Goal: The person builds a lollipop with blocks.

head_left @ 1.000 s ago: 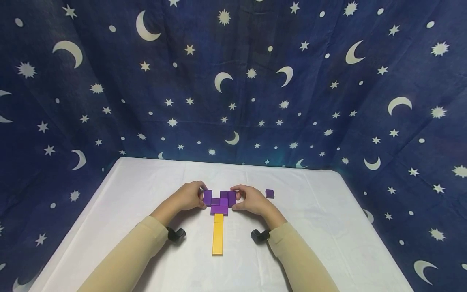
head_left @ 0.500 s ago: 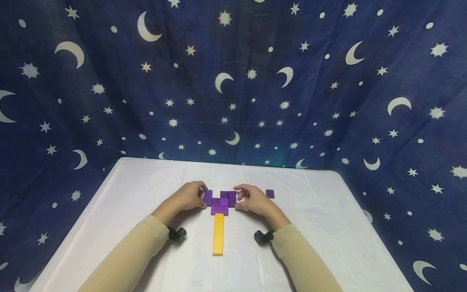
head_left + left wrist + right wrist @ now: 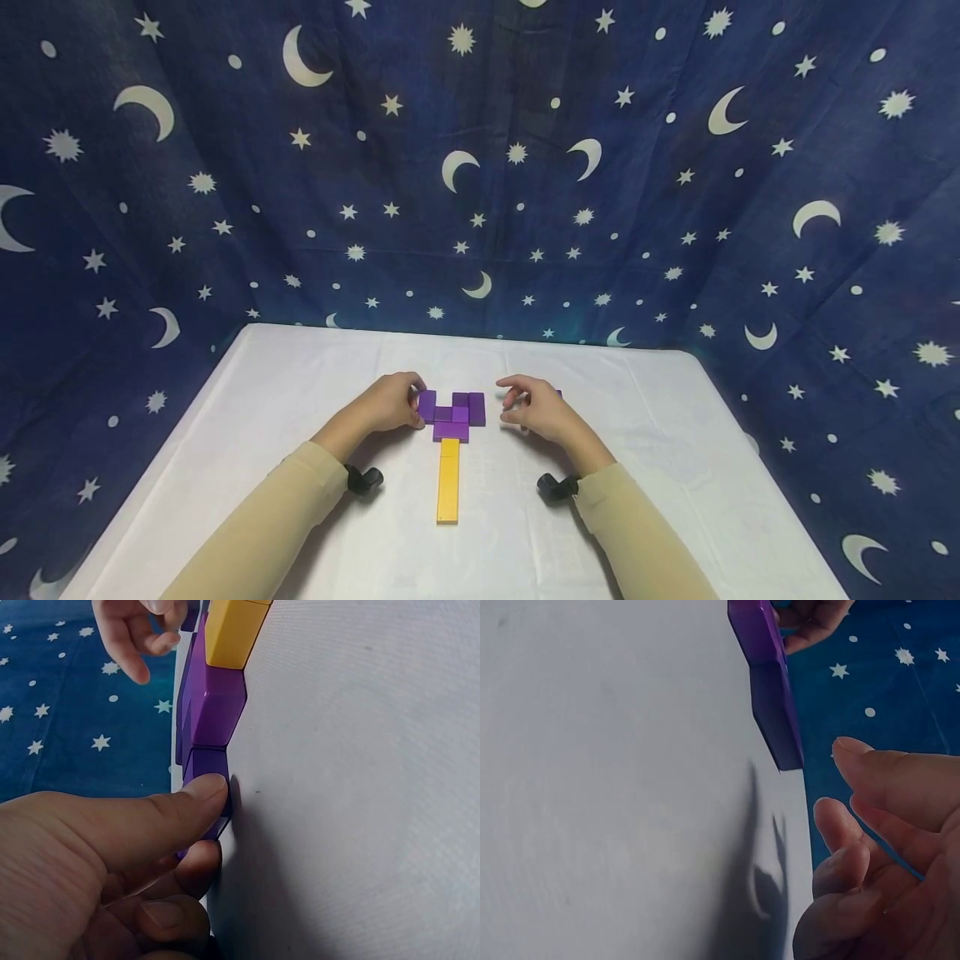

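Observation:
In the head view, flat purple blocks form a U-shaped cluster mid-table. My left hand [image 3: 390, 402] pinches the upright purple block [image 3: 427, 405] at its left side; the left wrist view shows the thumb on that block [image 3: 205, 766]. A wide purple block [image 3: 451, 432] lies below, touching the top of a long yellow strip [image 3: 447, 483]. On the right side stands another upright purple block [image 3: 477, 409]. My right hand [image 3: 542, 410] is apart from it, fingers loosely bent and holding nothing. Behind that hand a loose purple block [image 3: 559, 393] is mostly hidden.
A white cloth covers the table [image 3: 322, 533]. Beyond its back and side edges hangs a dark blue curtain [image 3: 480, 167] with moons and stars. Each wrist carries a black camera mount [image 3: 364, 482].
My right hand has let go of the right purple block and moved off to the right, now covering most of the loose block. My left hand has stayed in place.

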Available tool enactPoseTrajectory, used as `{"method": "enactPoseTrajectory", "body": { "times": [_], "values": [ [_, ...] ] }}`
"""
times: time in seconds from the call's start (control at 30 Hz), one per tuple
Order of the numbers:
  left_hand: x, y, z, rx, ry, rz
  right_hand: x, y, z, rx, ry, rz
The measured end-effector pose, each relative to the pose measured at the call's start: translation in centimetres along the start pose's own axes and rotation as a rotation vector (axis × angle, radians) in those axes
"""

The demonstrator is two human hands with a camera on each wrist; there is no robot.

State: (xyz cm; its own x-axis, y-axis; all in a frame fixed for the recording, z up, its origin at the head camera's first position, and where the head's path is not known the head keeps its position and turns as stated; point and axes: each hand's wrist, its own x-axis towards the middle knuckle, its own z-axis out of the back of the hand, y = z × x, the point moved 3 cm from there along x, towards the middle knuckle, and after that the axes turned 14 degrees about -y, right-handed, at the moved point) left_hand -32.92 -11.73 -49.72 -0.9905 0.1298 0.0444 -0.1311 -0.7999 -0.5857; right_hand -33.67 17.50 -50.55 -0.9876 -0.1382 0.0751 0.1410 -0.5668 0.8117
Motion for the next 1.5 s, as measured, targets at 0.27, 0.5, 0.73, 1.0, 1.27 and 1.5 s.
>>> {"method": "enactPoseTrajectory", "body": {
  "times": [0.27, 0.5, 0.73, 1.0, 1.27, 1.5],
  "values": [
    [0.0, 0.0, 0.1, -0.010, -0.003, 0.007, 0.0, -0.8, 1.6, -0.008, -0.015, 0.006],
    [-0.1, 0.1, 0.0, -0.017, -0.005, 0.014, -0.2, -1.4, 3.2, -0.063, -0.057, 0.002],
    [0.0, 0.1, -0.1, -0.016, -0.011, 0.004, -0.5, -2.3, 4.7, -0.079, -0.076, -0.002],
    [0.0, 0.1, -0.2, -0.017, -0.012, 0.002, -0.6, -3.3, 6.2, -0.132, -0.107, -0.004],
    [-0.1, 0.0, -0.1, -0.024, -0.006, 0.011, -0.6, -4.4, 7.4, -0.171, -0.125, -0.016],
    [0.0, 0.2, -0.1, -0.028, -0.011, -0.010, -0.4, -5.5, 7.7, -0.156, -0.127, -0.048]
  ]
}}
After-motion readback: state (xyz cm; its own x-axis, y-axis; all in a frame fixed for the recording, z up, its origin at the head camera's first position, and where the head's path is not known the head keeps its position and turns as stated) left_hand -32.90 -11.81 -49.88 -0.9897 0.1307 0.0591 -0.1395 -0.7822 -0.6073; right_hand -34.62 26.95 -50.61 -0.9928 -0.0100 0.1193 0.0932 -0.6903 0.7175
